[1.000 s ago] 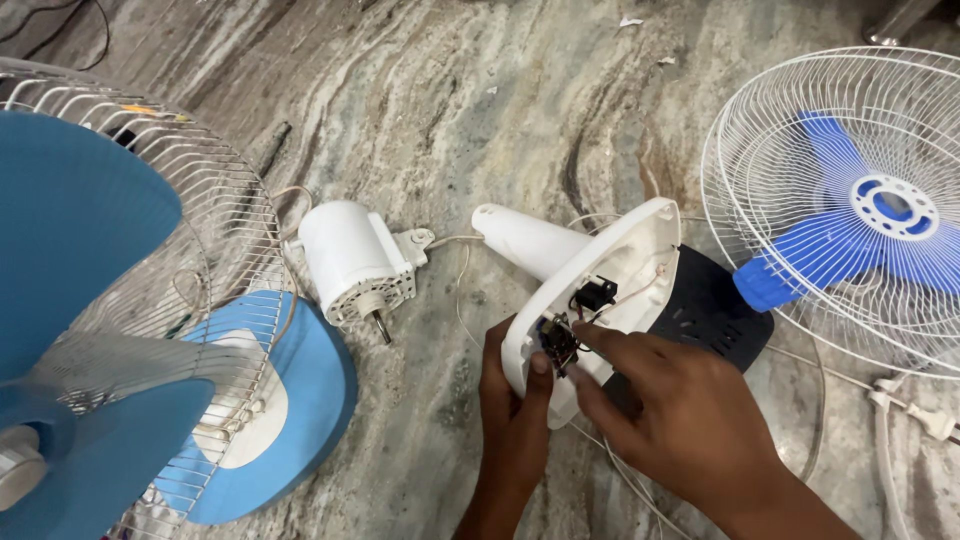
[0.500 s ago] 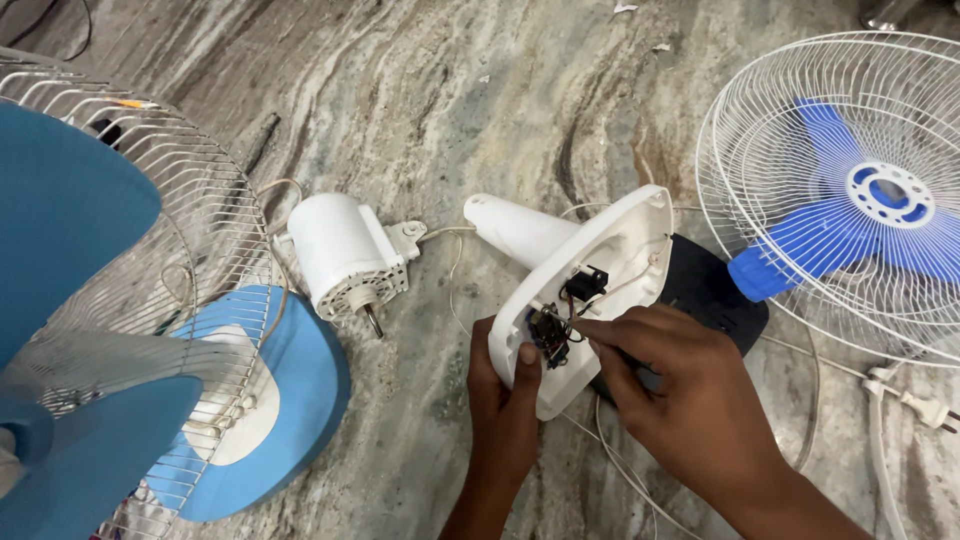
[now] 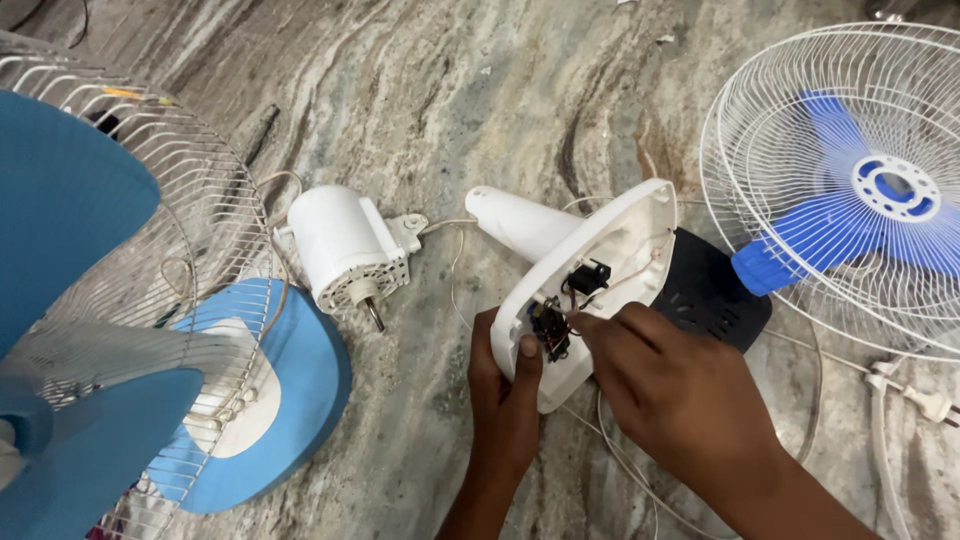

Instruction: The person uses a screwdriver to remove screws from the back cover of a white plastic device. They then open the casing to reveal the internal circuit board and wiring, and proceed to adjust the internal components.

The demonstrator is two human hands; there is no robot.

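I see the left hand [image 3: 505,400] gripping the lower edge of the upturned white fan base [image 3: 590,280], fingers wrapped round it and thumb on the rim, propped on the marbled stone floor [image 3: 450,90]. The right hand [image 3: 670,385] has its fingers pinched at the small black switch part [image 3: 550,328] inside. White motor [image 3: 345,250] lies just left, blue-bladed fan [image 3: 860,190] right.

A grey-brown veined stone floor [image 3: 420,110] carries a white cylindrical fan motor [image 3: 345,250]. Left of the motor lies a light-blue round fan base [image 3: 300,390]; right, a white plastic base shell [image 3: 590,280], a black cover plate [image 3: 715,295], then a white-caged blue-bladed fan [image 3: 860,180].
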